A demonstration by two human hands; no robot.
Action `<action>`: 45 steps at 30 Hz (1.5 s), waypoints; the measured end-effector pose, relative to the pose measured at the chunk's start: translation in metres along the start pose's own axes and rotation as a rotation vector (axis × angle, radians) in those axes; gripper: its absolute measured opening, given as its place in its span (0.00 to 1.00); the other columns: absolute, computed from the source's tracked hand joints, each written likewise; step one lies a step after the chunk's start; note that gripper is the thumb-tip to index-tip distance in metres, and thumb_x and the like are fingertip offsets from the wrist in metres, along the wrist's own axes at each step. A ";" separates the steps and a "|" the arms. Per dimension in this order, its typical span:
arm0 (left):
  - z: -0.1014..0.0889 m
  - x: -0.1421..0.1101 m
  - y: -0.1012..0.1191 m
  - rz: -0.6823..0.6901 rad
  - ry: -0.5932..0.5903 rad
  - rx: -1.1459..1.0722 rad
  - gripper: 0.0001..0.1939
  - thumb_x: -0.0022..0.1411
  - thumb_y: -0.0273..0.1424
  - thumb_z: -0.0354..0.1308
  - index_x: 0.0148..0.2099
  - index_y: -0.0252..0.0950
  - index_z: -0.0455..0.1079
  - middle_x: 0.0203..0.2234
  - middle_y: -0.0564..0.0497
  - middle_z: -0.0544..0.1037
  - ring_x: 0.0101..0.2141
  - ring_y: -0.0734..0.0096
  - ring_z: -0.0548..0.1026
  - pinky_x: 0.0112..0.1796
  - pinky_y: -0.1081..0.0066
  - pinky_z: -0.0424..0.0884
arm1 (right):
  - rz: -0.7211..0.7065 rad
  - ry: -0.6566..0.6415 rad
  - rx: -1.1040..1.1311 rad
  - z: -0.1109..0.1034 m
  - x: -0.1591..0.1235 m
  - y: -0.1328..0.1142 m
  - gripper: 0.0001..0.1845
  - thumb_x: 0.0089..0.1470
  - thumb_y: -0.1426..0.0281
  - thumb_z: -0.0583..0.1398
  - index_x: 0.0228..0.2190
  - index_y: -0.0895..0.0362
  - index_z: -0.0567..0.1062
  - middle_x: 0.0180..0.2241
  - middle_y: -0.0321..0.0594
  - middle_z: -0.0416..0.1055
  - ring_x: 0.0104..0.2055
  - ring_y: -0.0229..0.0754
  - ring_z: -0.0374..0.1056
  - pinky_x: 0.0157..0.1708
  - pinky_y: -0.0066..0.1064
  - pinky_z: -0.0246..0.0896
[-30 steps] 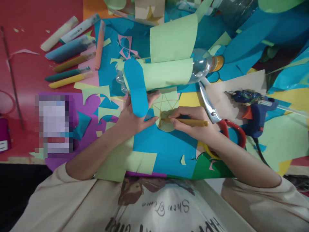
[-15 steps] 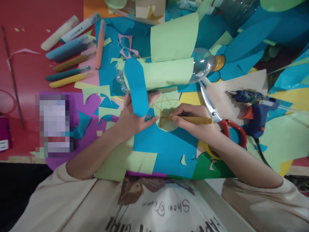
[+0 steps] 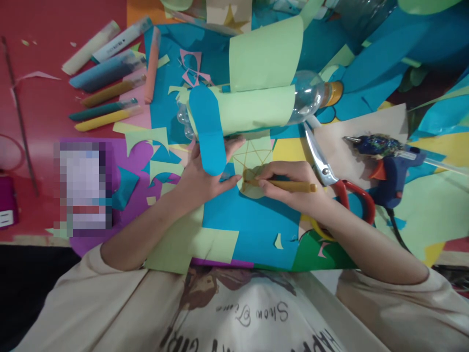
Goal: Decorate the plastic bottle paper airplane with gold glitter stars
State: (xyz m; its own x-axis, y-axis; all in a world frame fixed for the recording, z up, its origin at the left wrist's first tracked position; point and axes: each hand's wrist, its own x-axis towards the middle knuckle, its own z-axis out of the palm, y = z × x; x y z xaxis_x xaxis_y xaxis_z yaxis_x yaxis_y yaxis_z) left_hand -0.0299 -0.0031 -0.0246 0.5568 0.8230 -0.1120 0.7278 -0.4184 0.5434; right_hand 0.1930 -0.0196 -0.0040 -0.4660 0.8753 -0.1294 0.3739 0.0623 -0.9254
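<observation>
My right hand [image 3: 293, 170] is closed around a yellow-brown felt-tip pen [image 3: 295, 186], its tip down on a pale green paper piece [image 3: 254, 144]. Thin lines forming a star show on this paper. My left hand [image 3: 200, 183] lies with thumb and fingers apart at the paper's left edge. A blue rounded strip [image 3: 212, 146] hides part of that hand. The strip rests across a clear plastic bottle [image 3: 306, 95] wrapped in light green paper, with an orange cap [image 3: 334, 94]. Just right of my right hand are red-handled scissors [image 3: 326, 171], blades parted.
A blue glue gun [image 3: 394, 176] lies at the right, its cord running down. Several markers [image 3: 106, 71] are spread at the upper left. A blurred-out rectangular object [image 3: 82, 188] sits on purple paper. Paper scraps [image 3: 146, 139] cover much of the red table [image 3: 44, 107].
My right hand and the pen have shifted slightly; the pen's back end has moved a little left and down. My left hand stays in place on the paper.
</observation>
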 end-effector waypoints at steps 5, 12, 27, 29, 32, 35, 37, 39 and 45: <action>0.001 -0.001 -0.001 0.025 0.017 0.030 0.28 0.67 0.40 0.55 0.65 0.33 0.61 0.63 0.39 0.67 0.63 0.48 0.64 0.63 0.48 0.57 | -0.022 -0.038 0.005 0.000 0.001 -0.001 0.14 0.56 0.67 0.58 0.20 0.56 0.68 0.21 0.36 0.70 0.24 0.35 0.63 0.24 0.28 0.56; 0.002 0.000 -0.001 0.041 0.038 0.044 0.27 0.68 0.39 0.55 0.64 0.32 0.63 0.62 0.38 0.68 0.63 0.48 0.65 0.64 0.47 0.55 | -0.035 -0.069 0.045 -0.002 0.000 -0.002 0.12 0.54 0.70 0.59 0.20 0.56 0.68 0.21 0.35 0.69 0.24 0.34 0.62 0.26 0.29 0.57; 0.005 -0.001 -0.003 0.030 0.025 0.043 0.31 0.67 0.41 0.55 0.68 0.36 0.56 0.64 0.40 0.66 0.63 0.49 0.64 0.64 0.48 0.55 | -0.028 0.145 0.162 -0.002 0.006 0.012 0.07 0.56 0.66 0.64 0.31 0.57 0.74 0.29 0.38 0.74 0.30 0.36 0.68 0.27 0.28 0.61; 0.008 0.000 -0.005 0.031 0.040 0.038 0.31 0.67 0.42 0.55 0.68 0.38 0.57 0.64 0.41 0.65 0.63 0.49 0.63 0.63 0.48 0.56 | -0.048 0.127 0.148 0.000 0.008 0.012 0.06 0.55 0.68 0.63 0.30 0.57 0.72 0.28 0.37 0.72 0.27 0.35 0.66 0.26 0.27 0.59; 0.011 0.000 -0.006 0.021 0.054 0.038 0.31 0.66 0.42 0.54 0.68 0.40 0.57 0.64 0.42 0.65 0.64 0.49 0.63 0.64 0.47 0.55 | -0.078 0.096 0.115 0.003 0.011 0.012 0.08 0.55 0.69 0.63 0.28 0.56 0.68 0.25 0.35 0.70 0.25 0.34 0.63 0.24 0.27 0.56; 0.010 0.001 -0.005 0.013 0.048 0.047 0.32 0.66 0.41 0.54 0.68 0.39 0.56 0.64 0.42 0.66 0.63 0.49 0.63 0.64 0.46 0.54 | -0.095 0.099 0.077 0.004 0.012 0.011 0.10 0.55 0.69 0.62 0.26 0.56 0.66 0.22 0.32 0.66 0.23 0.32 0.59 0.23 0.26 0.52; 0.009 0.001 -0.005 0.013 0.042 0.051 0.32 0.65 0.41 0.54 0.68 0.39 0.56 0.64 0.42 0.66 0.63 0.49 0.64 0.64 0.46 0.54 | -0.091 0.099 0.069 0.004 0.013 0.011 0.11 0.55 0.70 0.61 0.25 0.55 0.65 0.21 0.31 0.64 0.22 0.32 0.57 0.23 0.26 0.50; 0.009 0.001 -0.005 0.014 0.037 0.050 0.31 0.66 0.40 0.54 0.68 0.39 0.56 0.64 0.43 0.65 0.63 0.49 0.63 0.64 0.46 0.54 | -0.081 0.090 0.065 0.004 0.013 0.011 0.10 0.55 0.70 0.61 0.25 0.55 0.65 0.21 0.31 0.65 0.23 0.32 0.56 0.23 0.26 0.50; 0.010 0.001 -0.006 0.041 0.060 0.046 0.31 0.66 0.40 0.54 0.68 0.38 0.57 0.64 0.41 0.66 0.63 0.48 0.64 0.65 0.44 0.51 | -0.077 0.089 0.046 0.006 0.013 0.011 0.10 0.53 0.70 0.59 0.23 0.56 0.64 0.20 0.31 0.63 0.22 0.31 0.54 0.23 0.26 0.48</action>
State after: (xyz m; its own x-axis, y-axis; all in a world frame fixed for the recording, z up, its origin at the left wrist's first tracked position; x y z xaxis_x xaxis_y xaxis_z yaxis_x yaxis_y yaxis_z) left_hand -0.0300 -0.0038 -0.0367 0.5624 0.8259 -0.0396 0.7231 -0.4680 0.5080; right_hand 0.1860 -0.0101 -0.0182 -0.4179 0.9081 -0.0267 0.3012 0.1108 -0.9471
